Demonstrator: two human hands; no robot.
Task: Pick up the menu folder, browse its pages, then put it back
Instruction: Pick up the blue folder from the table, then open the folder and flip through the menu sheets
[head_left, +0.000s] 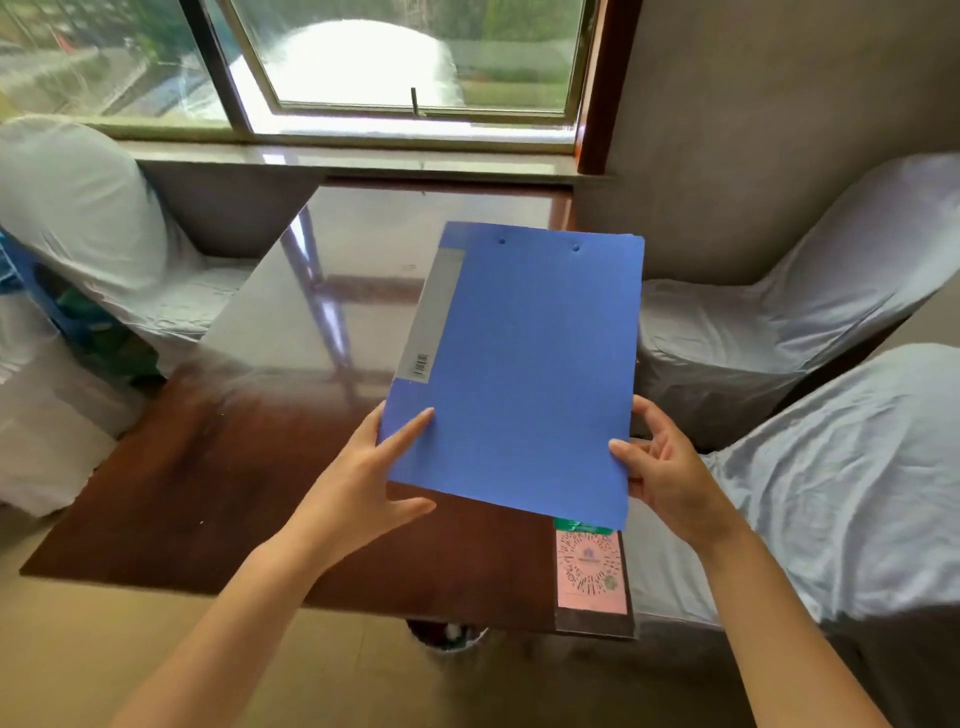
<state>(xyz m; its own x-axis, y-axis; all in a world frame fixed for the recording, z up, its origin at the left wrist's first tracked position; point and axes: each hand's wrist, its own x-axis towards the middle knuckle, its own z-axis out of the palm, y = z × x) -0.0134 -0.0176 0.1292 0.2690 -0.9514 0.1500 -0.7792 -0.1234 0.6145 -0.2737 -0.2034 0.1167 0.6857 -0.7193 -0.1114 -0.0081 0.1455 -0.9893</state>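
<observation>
Both hands grip the blue menu folder (519, 374) by its near corners: left hand (371, 486) with thumb on top and fingers underneath, right hand (667, 475) pinching the right edge. Folder's closed, lifted and tilted mid-frame over the glossy dark bench (249, 457). A pink QR card (589, 571) sits at the bench's lower right corner. White-covered chairs (810, 332) flank both sides, window (395, 57) up top.
</observation>
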